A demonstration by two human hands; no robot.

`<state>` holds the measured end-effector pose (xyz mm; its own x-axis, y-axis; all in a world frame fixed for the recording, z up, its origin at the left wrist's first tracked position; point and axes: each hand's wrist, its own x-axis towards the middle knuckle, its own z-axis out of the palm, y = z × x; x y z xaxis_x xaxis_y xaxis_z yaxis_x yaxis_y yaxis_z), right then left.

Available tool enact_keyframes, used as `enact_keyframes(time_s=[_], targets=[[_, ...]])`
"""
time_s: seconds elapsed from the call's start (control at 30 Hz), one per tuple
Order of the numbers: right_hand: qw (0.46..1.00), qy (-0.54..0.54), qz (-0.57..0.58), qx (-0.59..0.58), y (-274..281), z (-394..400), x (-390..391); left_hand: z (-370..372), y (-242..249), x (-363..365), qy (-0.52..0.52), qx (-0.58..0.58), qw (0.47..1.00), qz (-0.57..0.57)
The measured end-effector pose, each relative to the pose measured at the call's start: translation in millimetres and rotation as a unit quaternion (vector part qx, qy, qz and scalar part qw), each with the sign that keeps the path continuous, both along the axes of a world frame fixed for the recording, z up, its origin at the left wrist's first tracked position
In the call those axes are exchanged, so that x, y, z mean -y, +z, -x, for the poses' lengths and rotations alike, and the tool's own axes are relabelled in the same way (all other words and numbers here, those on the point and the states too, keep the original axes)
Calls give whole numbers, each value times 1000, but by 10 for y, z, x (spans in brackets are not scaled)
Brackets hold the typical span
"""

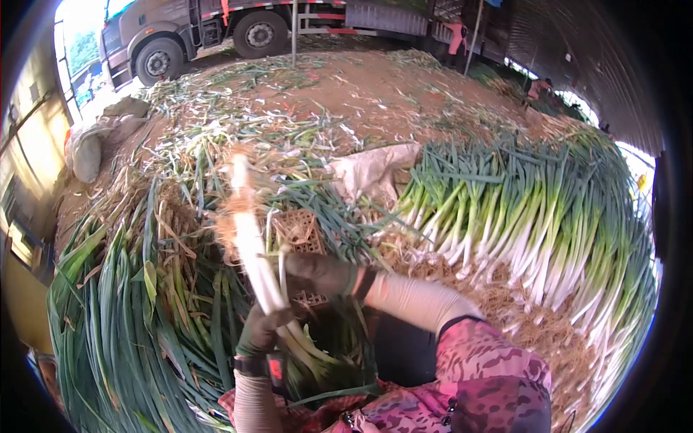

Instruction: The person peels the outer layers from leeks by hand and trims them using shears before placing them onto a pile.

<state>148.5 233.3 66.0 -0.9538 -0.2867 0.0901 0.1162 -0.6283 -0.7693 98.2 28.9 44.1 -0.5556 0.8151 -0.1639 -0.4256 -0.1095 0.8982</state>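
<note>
Several green onions [254,249] are held upright and slightly tilted, their white stems and brown roots pointing up and their leaves hanging down toward my lap. My left hand [261,332], in a dark glove, is closed around the stems low down. My right hand [317,274], also gloved, is beside the upper stems at a thinner white stalk; its fingers are blurred, and I cannot make out whether they grip it. Behind the stems stands a brown plastic crate [297,229].
Untrimmed green onions [130,317] are heaped at the left. Rows of onions with white stems [534,216] lie at the right. A pale sack [375,169] lies ahead. Farther off are a truck [216,29], poles and a person in pink [456,37].
</note>
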Motion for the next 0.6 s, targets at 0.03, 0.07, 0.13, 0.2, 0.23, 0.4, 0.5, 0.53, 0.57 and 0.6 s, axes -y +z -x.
enact_keyframes(time_s=[0.03,0.07,0.13,0.2,0.23,0.4,0.5,0.53,0.57,0.6], targets=[[983,-125,-124,-57,199,21,151,-46,13,-65,24,-40,999,9],[965,-171,-192,-44,242,73,262,-55,9,-91,38,-66,997,26],[921,-268,-279,-53,189,177,429,5,-108,-58,81,-82,993,14],[869,-332,-359,-71,73,269,441,43,-150,-88,149,-83,985,9],[859,-330,-387,-56,42,254,418,73,-184,-84,167,-79,983,0],[803,-342,-465,-148,-71,152,623,169,-270,-90,186,-160,969,-2],[788,-317,-502,-163,-143,193,731,120,-363,-45,123,-250,960,-39],[790,-300,-512,-154,-173,221,700,146,-543,-44,115,-233,965,-22],[796,-273,-520,-146,-272,251,620,121,-470,-41,105,-166,977,-77],[806,-296,-498,-123,-250,258,618,132,-241,1,87,-150,983,-66]])
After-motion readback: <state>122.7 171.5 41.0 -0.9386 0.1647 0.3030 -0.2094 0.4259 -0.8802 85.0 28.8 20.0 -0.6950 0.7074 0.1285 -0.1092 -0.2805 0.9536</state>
